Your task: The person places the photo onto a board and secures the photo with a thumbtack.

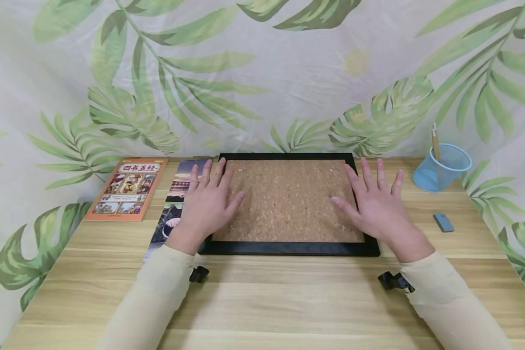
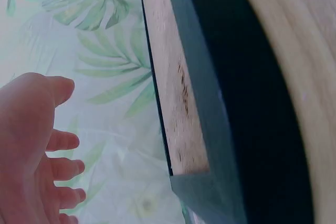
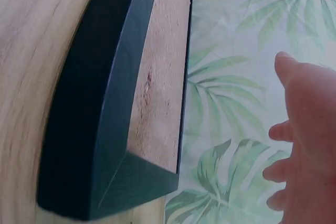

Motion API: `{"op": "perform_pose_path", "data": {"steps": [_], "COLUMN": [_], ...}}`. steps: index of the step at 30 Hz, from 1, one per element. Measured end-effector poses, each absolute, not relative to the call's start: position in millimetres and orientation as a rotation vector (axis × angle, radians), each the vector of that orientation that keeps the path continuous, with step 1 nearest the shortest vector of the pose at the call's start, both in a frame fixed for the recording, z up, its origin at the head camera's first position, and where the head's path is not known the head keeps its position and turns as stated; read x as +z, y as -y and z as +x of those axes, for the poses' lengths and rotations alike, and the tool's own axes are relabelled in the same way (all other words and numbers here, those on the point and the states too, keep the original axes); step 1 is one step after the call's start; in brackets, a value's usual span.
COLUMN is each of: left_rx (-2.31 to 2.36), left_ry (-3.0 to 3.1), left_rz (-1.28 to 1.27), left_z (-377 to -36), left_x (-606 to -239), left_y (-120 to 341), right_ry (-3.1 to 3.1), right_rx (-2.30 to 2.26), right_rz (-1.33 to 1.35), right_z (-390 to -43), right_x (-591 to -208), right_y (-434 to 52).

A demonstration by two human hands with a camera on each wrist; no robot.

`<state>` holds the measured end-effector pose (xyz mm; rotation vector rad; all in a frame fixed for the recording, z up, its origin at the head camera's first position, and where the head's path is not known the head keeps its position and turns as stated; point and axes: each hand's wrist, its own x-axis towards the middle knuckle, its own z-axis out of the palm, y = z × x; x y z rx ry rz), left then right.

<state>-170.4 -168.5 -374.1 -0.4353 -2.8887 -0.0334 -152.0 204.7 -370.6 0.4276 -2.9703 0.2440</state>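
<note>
A cork board point(image 1: 288, 199) in a black frame point(image 1: 288, 249) lies flat on the wooden table. My left hand point(image 1: 207, 197) hovers over the board's left edge with straight, spread fingers. Over the right edge my right hand point(image 1: 374, 199) is spread the same way. Neither hand holds anything. Whether the palms touch the board cannot be told. The left wrist view has the left hand point(image 2: 37, 150) beside the cork board point(image 2: 170, 98) and frame point(image 2: 205, 129). In the right wrist view the right hand point(image 3: 304, 145) is beside the frame point(image 3: 105, 129) and cork board point(image 3: 157, 87).
An orange book point(image 1: 127, 187) lies at the back left, with a dark printed sheet point(image 1: 175, 204) partly under the board. A blue mesh pen cup point(image 1: 442, 166) stands at the back right. A small grey eraser point(image 1: 443, 222) lies near it. A leaf-print cloth point(image 1: 262, 73) hangs behind.
</note>
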Motion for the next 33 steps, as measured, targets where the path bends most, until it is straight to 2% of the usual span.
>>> {"op": "perform_pose_path", "data": {"steps": [8, 14, 20, 33], "left_rx": [-0.280, -0.515, -0.725, -0.681], "left_ry": [2.797, 2.834, 2.960, 3.031], "left_rz": [-0.403, -0.192, 0.033, 0.159], "left_z": [-175.6, -185.6, -192.7, -212.2], "left_x": [-368.7, -373.2, -376.5, -396.6], "left_y": [189.7, 220.4, 248.0, 283.6], "right_ry": [2.918, 2.830, 2.835, 2.952], "right_rx": [0.529, 0.711, 0.788, 0.742], "right_rz": [0.425, 0.259, 0.224, 0.265], "right_z": [-154.8, -153.8, -158.0, -162.1], "right_x": [-366.6, -367.8, -378.8, -403.5], "right_y": [-219.5, -236.1, -258.8, -297.7]}}
